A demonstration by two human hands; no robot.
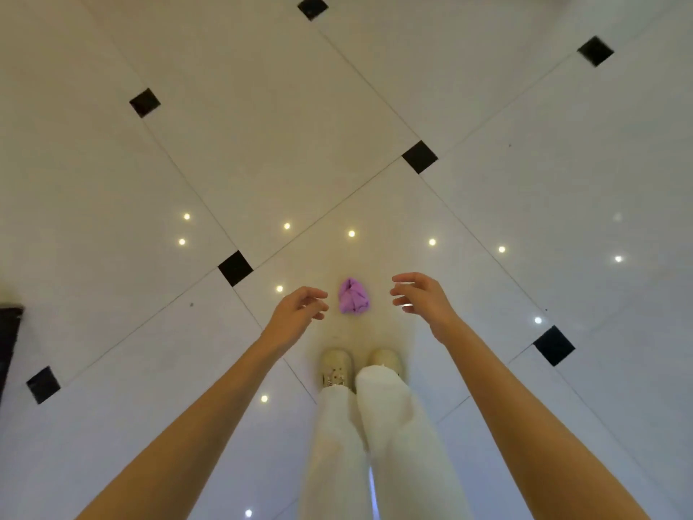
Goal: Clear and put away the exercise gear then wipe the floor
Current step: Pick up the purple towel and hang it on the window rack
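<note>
A small crumpled purple cloth [353, 296] lies on the glossy white tiled floor [285, 152], just ahead of my shoes. My left hand [300, 308] hangs to the left of the cloth with fingers loosely curled and apart, holding nothing. On the cloth's right is my right hand [420, 296], also empty with fingers spread. Both hands are above the floor and apart from the cloth. No exercise gear is in view.
My two pale shoes [337, 367] and white trouser legs [397, 437] stand right behind the cloth. Black diamond inlays [419, 156] mark the tile corners. A dark object's edge [9, 332] shows at the far left. Ceiling lights reflect in the floor.
</note>
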